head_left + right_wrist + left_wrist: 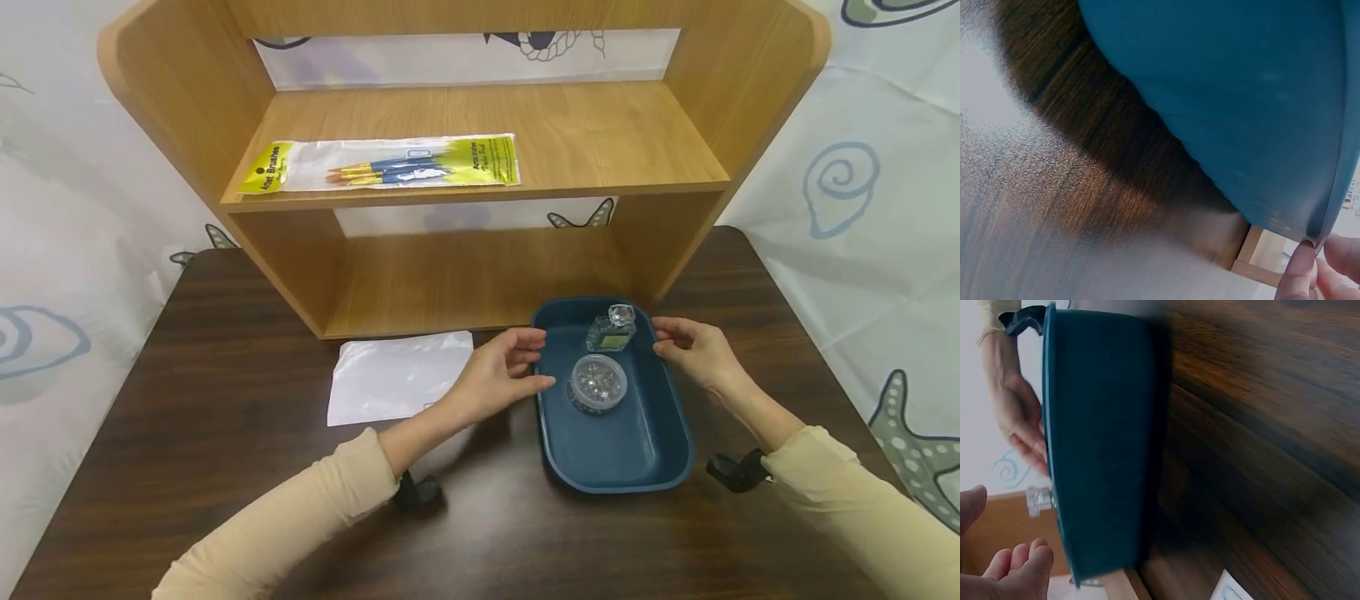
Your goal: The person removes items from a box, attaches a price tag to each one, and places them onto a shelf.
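Note:
A dark blue plastic tray (652, 454) is by the front right of the wooden shelf. Inside it, a clear glass bottle (611, 332) with a faceted stopper stands behind a round clear-lidded jar (597, 382) of small silvery pieces. My right hand (697, 354) pinches the tray's right rim between thumb and fingers, as the right wrist view shows up close. On the opposite side, my left hand (501, 371) is beside the left rim, thumb and fingers spread apart. In the left wrist view its fingertips (1038, 550) appear apart from the rim.
The two-tier wooden shelf (480, 271) stands at the back of the dark wood table (187, 433). A packet of artist brushes (382, 164) lies on its upper board. White paper (397, 375) is left of the tray, partly behind my left hand.

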{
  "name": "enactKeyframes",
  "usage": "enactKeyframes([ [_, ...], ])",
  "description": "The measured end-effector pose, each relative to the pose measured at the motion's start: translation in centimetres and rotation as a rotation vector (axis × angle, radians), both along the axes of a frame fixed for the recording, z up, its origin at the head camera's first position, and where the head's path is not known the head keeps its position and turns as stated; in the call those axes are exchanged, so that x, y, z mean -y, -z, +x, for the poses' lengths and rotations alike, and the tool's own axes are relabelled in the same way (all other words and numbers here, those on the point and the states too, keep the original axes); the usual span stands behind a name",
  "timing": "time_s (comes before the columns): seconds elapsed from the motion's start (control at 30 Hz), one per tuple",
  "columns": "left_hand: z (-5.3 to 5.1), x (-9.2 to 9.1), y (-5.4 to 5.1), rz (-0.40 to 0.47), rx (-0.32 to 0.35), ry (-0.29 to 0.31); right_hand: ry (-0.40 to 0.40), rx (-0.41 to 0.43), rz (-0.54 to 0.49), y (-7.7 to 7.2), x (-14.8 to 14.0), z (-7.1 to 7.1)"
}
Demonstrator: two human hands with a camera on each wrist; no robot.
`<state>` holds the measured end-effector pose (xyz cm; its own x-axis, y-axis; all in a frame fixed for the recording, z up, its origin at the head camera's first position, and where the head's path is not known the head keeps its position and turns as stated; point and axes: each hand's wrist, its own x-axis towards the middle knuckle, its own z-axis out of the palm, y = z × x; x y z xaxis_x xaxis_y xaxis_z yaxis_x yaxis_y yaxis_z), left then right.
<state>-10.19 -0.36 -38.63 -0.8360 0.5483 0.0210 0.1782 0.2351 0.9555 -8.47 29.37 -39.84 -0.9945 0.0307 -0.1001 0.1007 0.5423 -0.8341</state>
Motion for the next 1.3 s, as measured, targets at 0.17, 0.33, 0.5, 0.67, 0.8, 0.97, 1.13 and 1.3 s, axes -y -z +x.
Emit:
enactKeyframes([
  [0.17, -0.4, -2.5, 0.8, -0.104, -0.051, 0.082, 0.007, 0.015, -0.011, 0.0, 0.0, 0.0],
  [0.33, -0.8, -4.0, 1.1, -0.202, -0.100, 0.129, 0.013, 0.002, -0.017, 0.1, 0.1, 0.0],
  [0.5, -1.1, -5.1, 1.3, -0.321, -0.155, 0.169, 0.009, 0.004, -0.024, 0.4, 0.1, -0.1],
  [0.67, -1.5, -6.4, 1.5, -0.404, -0.183, 0.192, 0.012, 0.000, -0.013, 0.5, 0.0, -0.1],
  [0.8, -1.6, -7.0, 1.5, -0.461, -0.210, 0.195, 0.012, -0.008, -0.001, 0.3, 0.0, -0.1],
  [0.97, -1.5, -7.5, 1.5, -0.517, -0.218, 0.207, 0.013, 0.004, 0.005, 0.1, -0.1, 0.0],
  [1.13, -1.2, -7.6, 1.4, -0.557, -0.197, 0.207, 0.011, -0.005, -0.001, 0.2, 0.0, 0.0],
  [1.3, -1.0, -7.8, 1.4, -0.586, -0.208, 0.192, 0.012, -0.015, -0.004, 0.3, 0.0, -0.1],
])
